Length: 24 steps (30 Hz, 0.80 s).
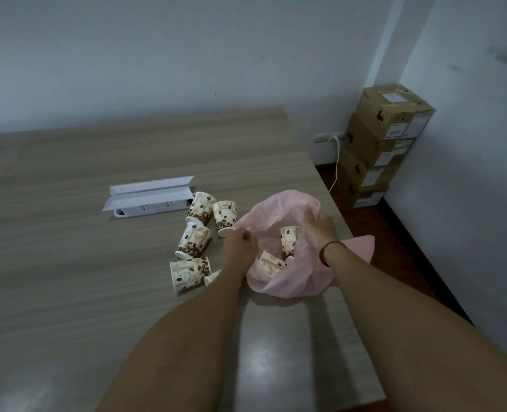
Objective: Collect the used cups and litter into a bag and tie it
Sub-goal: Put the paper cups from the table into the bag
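A thin pink plastic bag [285,209] sits open on the wooden table [68,278] near its right edge. My left hand [238,248] pinches the bag's left rim and my right hand [320,230] grips its right rim, holding the mouth apart. Inside the bag lie two paper cups printed with coffee beans, one upright [289,239] and one tipped [271,263]. Several more such cups lie on their sides just left of the bag, among them one [190,273] beside my left wrist and one [225,217] by the bag's rim.
A white power strip in an opened lidded tray [148,196] sits behind the cups. A pink sheet [362,246] lies at the table's right edge. Stacked cardboard boxes [380,144] stand on the floor by the wall, next to a socket with a white cable.
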Available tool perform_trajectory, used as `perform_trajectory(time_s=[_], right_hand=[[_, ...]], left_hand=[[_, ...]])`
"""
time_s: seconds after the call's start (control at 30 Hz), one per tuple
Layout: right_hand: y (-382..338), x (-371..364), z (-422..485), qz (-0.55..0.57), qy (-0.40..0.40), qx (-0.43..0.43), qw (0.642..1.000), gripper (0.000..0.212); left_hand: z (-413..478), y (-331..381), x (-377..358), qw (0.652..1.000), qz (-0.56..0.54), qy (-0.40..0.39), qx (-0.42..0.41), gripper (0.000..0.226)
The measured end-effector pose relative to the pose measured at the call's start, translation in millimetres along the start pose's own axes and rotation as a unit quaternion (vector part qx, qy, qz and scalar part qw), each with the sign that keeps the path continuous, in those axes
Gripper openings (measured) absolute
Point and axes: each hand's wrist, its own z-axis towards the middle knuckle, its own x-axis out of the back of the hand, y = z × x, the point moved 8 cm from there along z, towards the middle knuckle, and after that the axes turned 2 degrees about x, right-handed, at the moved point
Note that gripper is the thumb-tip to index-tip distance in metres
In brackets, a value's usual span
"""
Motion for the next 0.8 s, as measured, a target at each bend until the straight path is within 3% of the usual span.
perform_trajectory(time_s=[0.07, 0.17, 0.23, 0.3, 0.47, 0.63, 0.8], right_hand=[[-0.8, -3.1, -5.5, 0.010, -0.003, 0.015, 1.000, 0.048], [-0.8, -15.6, -11.4, 0.018, -0.023, 0.024, 0.999, 0.039], [1.0, -23.7, -15.9, 0.015, -0.045, 0.032, 0.998, 0.037], [5.6, -28.8, -20.2, 0.012, -0.061, 0.034, 0.997, 0.035], [16.9, -29.8, -25.6, -0.003, -0.075, 0.034, 0.997, 0.036], [16.6, -18.0, -26.9, 0.019, -0.059, 0.029, 0.998, 0.036], [2.2, -7.3, -27.0, 0.033, -0.044, 0.043, 0.998, 0.037]], left_hand=[[-6.5, -20.4, 18.8, 0.998, 0.034, 0.032, 0.029, 0.011], [-21.2, -65.2, 11.7, 0.984, 0.130, -0.062, 0.102, 0.037], [-31.5, -83.5, -5.5, 0.957, 0.231, -0.144, 0.098, 0.048], [-36.5, -89.9, -14.2, 0.942, 0.282, -0.151, 0.097, 0.059], [-52.8, -77.6, -5.2, 0.965, 0.215, -0.074, 0.130, 0.081], [-55.5, -60.9, 21.5, 0.990, -0.004, 0.055, 0.126, 0.083], [-48.6, -22.8, 25.2, 0.988, -0.107, 0.061, 0.095, 0.082]])
